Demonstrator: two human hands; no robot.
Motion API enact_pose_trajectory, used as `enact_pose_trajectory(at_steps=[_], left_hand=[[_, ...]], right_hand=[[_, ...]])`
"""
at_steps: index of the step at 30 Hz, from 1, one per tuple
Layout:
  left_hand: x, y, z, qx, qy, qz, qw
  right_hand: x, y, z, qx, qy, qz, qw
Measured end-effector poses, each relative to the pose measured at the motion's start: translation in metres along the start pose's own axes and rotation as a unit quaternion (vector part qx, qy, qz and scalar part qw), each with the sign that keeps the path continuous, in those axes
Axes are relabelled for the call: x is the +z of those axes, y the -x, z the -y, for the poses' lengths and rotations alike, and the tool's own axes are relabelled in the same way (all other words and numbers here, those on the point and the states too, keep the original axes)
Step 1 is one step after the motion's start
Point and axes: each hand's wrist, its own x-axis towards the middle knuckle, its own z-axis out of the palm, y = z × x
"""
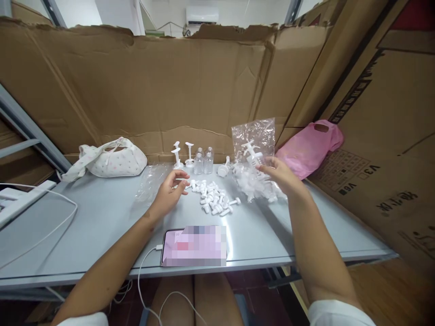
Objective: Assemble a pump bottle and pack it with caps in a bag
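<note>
Pump heads (251, 151), white ones, sit inside a clear plastic bag (253, 140) right of centre, and the right hand (278, 174) has its fingers pinched on that bag, lifting it off the desk (102, 217). Left hand (170, 190) hovers at centre, fingers loosely curled and apart, holding nothing, just beside a pile of white caps (214, 197). Behind, small clear bottles (203, 162) stand upright. Lower centre lies a phone (194, 246); a white bag (108, 158) rests upper left, a pink bag (309, 147) at right.
</note>
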Motion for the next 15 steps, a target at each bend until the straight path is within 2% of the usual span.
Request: enact_pose_trajectory(at_steps=[2,4,7,9,12,14,15], left_hand=[[0.001,0.000,0.003,0.010,-0.073,0.018,0.997],[0.002,0.002,0.004,0.023,-0.147,0.038,0.988],[0.005,0.006,0.002,0.044,-0.217,0.074,0.972],[0.006,0.007,0.001,0.064,-0.248,0.095,0.962],[0.009,0.008,0.004,0.105,-0.305,0.143,0.936],[0.012,0.007,0.007,0.131,-0.342,0.184,0.912],[0.014,0.007,0.010,0.142,-0.358,0.203,0.900]], right_hand=[[-0.012,-0.012,-0.009,0.032,0.102,-0.010,0.994],[-0.016,-0.021,-0.015,0.052,0.209,-0.032,0.976],[-0.012,-0.031,-0.017,0.065,0.288,-0.057,0.954],[-0.004,-0.035,-0.014,0.063,0.363,-0.087,0.926],[0.013,-0.036,-0.003,-0.002,0.468,-0.135,0.874],[0.028,-0.036,0.006,-0.088,0.466,-0.120,0.872],[0.037,-0.038,0.010,-0.133,0.451,-0.090,0.878]])
